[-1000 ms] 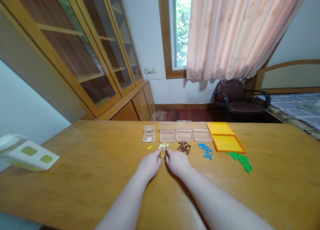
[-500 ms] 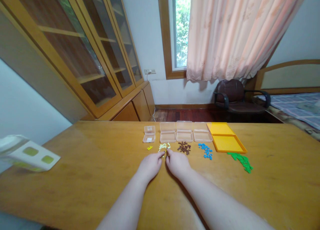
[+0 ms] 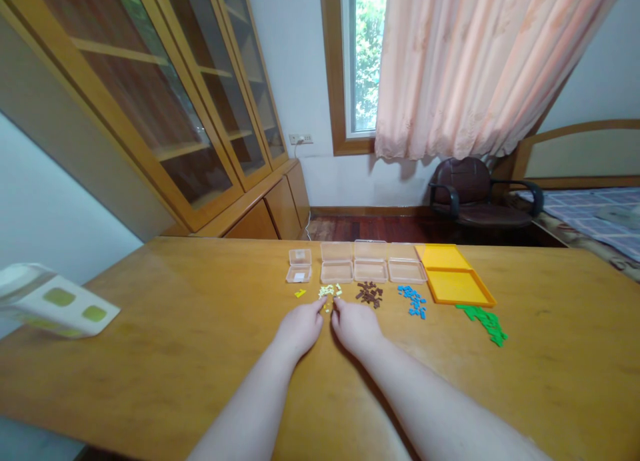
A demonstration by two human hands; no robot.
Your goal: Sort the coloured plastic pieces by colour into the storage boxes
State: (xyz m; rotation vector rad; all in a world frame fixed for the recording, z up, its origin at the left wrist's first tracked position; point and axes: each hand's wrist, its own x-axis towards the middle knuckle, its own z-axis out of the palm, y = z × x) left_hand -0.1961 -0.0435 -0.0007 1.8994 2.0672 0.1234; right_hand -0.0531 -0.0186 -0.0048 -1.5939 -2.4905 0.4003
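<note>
My left hand [image 3: 300,327] and my right hand [image 3: 354,325] rest side by side on the wooden table [image 3: 175,327]. Their fingers are curled and their tips meet at a small pile of pale yellow pieces [image 3: 329,291]. What sits between the fingertips is too small to make out. Beyond the pile stands a row of open clear plastic boxes [image 3: 370,270]. A smaller clear box [image 3: 299,266] lies at the left end, with one bright yellow piece [image 3: 300,293] in front of it.
Right of the yellow pile lie brown pieces [image 3: 369,293], blue pieces [image 3: 413,299] and green pieces [image 3: 486,322]. An open orange case [image 3: 453,274] ends the row of boxes. A white package [image 3: 53,303] sits at the table's left edge. A dark armchair [image 3: 470,194] stands behind.
Both hands stay at the yellow pile with only slight finger movement. The view has shifted a little, so everything sits slightly higher in the picture.
</note>
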